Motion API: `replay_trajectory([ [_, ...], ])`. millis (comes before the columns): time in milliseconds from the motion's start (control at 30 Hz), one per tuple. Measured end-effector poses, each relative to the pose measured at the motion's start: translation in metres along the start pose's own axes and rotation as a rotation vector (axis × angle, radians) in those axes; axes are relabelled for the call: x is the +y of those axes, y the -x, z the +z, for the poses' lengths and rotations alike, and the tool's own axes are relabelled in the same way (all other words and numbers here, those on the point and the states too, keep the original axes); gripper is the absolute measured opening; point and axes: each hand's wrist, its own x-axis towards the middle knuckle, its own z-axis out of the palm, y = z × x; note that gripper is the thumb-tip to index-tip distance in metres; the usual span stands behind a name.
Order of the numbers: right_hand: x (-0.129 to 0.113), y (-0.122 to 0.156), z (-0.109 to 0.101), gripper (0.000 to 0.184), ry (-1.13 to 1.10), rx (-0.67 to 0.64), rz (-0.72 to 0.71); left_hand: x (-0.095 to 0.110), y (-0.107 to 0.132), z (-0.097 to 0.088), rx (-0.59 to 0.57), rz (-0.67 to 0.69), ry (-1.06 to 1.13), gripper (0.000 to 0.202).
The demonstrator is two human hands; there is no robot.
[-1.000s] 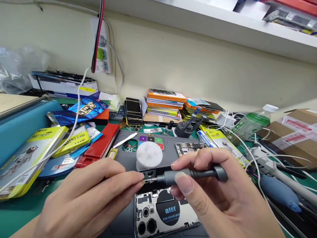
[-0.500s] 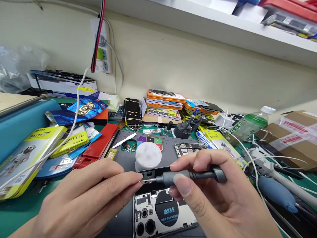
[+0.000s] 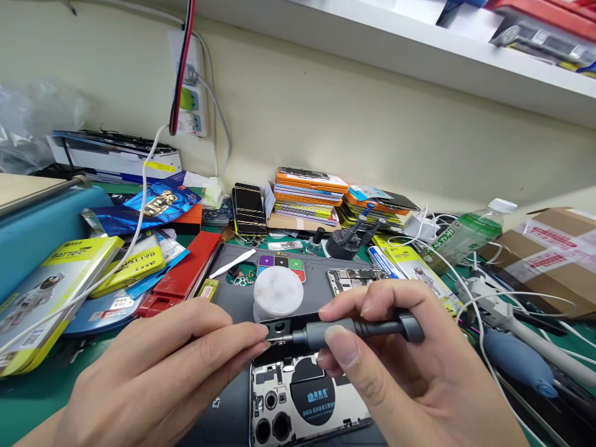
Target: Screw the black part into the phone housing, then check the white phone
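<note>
Just above the opened phone [image 3: 302,403], my right hand [image 3: 400,372] grips the screwdriver [image 3: 354,328] level, its tip meeting the small black part [image 3: 277,329] pinched in my left hand [image 3: 162,372]. I judge disassembly well advanced: the phone's insides lie bare. Beyond the phone, a white dish [image 3: 278,293] sits on the grey mat [image 3: 316,273].

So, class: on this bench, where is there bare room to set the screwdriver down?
Bare green mat shows lower left, between the yellow battery box and the left hand. The grey work pad has a strip behind the white round container. Right of the right hand, cables crowd everything.
</note>
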Motion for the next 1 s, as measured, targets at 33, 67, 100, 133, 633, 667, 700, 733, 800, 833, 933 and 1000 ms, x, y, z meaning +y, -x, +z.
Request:
replay_trajectory([
  [33,0.0001,0.0001,-0.0004,0.05,-0.002,0.002,0.0,0.0002,0.0,-0.0005,-0.001,0.005,-0.005,0.024],
  [67,0.0001,0.0004,-0.0007,0.05,-0.005,0.007,-0.002,0.0005,0.0001,-0.0011,-0.002,0.012,-0.008,0.024],
  [100,0.0001,0.0006,-0.0009,0.05,-0.009,0.011,-0.001,0.0007,0.0001,-0.0015,-0.009,0.011,-0.011,0.023],
  [133,0.0001,0.001,-0.0009,0.05,-0.013,0.015,0.0,0.0008,0.0002,-0.0018,-0.017,0.013,-0.013,0.024],
  [633,0.0014,0.0031,0.0007,0.052,-0.016,0.01,0.015,-0.001,0.0031,-0.0025,-0.024,-0.024,-0.017,0.024],
  [667,0.0015,0.0034,0.0006,0.052,-0.017,0.013,0.016,-0.0011,0.0038,-0.002,-0.019,-0.025,-0.013,0.024],
  [700,0.0015,0.0038,0.0005,0.052,-0.017,0.014,0.017,-0.0012,0.0044,-0.0014,-0.022,-0.027,-0.008,0.024],
  [733,0.0013,0.004,0.0004,0.053,-0.019,0.014,0.012,-0.0013,0.0047,-0.0009,-0.026,-0.025,-0.003,0.024],
  [800,0.0007,0.0037,0.0001,0.052,-0.017,0.012,0.009,-0.0016,0.0041,-0.0004,-0.032,-0.031,0.012,0.024],
  [833,0.0003,0.0033,-0.0003,0.052,-0.012,0.01,0.008,-0.0018,0.0032,-0.0006,-0.029,-0.043,0.017,0.023],
  [933,-0.0009,0.0027,-0.003,0.051,0.03,0.044,-0.017,-0.0026,-0.0002,-0.0035,0.005,-0.043,-0.002,0.025],
  [1000,-0.0009,0.0047,-0.0063,0.05,0.078,0.094,-0.05,-0.0026,-0.0013,-0.0059,-0.003,-0.002,-0.046,0.028],
])
